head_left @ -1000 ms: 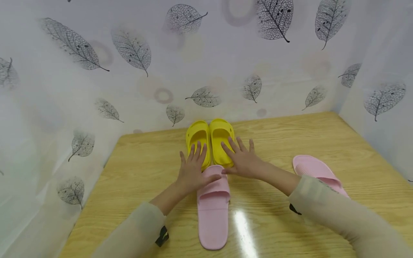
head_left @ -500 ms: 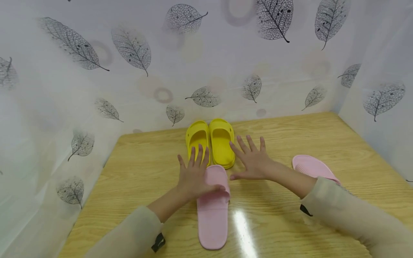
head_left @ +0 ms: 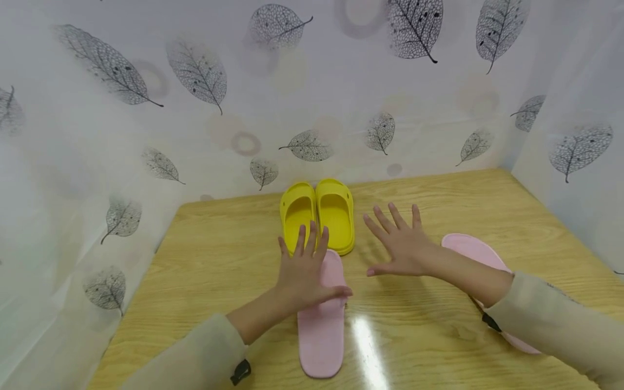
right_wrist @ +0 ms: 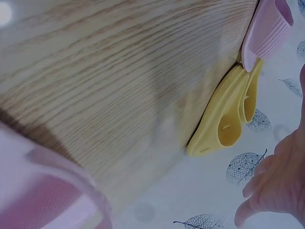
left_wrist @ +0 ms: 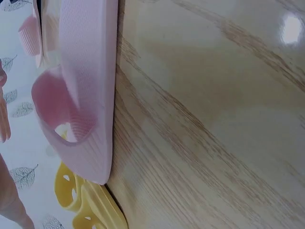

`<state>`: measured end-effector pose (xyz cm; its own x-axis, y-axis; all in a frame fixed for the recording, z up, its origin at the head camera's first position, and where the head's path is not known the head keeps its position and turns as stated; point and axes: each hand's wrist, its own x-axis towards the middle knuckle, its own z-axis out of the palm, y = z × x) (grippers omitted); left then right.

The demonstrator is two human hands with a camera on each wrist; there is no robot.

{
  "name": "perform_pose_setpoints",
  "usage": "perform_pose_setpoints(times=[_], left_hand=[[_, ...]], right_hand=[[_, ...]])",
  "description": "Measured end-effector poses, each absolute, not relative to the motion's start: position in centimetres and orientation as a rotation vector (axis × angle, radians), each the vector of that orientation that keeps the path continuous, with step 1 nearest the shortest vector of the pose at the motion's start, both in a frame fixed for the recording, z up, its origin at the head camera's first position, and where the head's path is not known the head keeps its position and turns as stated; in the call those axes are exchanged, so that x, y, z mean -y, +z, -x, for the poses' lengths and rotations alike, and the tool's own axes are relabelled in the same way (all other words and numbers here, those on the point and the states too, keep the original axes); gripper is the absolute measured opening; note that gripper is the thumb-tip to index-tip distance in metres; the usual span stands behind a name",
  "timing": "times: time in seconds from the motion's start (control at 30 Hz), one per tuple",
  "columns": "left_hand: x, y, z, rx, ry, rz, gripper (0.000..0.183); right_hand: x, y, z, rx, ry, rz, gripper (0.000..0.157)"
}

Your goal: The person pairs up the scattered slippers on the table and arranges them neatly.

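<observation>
A pair of yellow slippers (head_left: 336, 219) stands side by side against the back, toes toward the curtain. In front of them lies a pink slipper (head_left: 322, 344), its toe near their heels. My left hand (head_left: 301, 279) hovers over that pink slipper with fingers spread, hiding much of its strap. To the right, my right hand (head_left: 407, 250) is held above the wooden surface, fingers splayed and holding nothing. A second pink slipper (head_left: 470, 248) lies slanted at the right, partly hidden under my right forearm. The right wrist view shows its strap (right_wrist: 88, 195) close up.
A pale curtain with leaf prints (head_left: 307, 146) encloses the back and both sides of the wood-grain surface (head_left: 219, 260). A bright light reflection (head_left: 368, 346) shows near the front middle. Dark straps (head_left: 240, 372) hang below the sleeves.
My right hand has moved right, away from the yellow slippers, toward the slanted pink slipper. My left hand has drawn back slightly and shifted a little right over the middle pink slipper. The slippers keep their places.
</observation>
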<state>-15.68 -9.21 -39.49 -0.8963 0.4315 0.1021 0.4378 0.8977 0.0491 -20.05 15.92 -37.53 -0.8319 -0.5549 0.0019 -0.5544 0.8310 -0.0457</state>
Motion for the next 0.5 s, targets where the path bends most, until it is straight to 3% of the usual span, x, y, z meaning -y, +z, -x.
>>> perform_pose_setpoints(times=[0.5], left_hand=[[8.4, -39.8, 14.1, 2.705, -0.032, 0.916, 0.124]], right_hand=[[-20.1, -37.2, 18.6, -3.045, -0.081, 0.878, 0.104]])
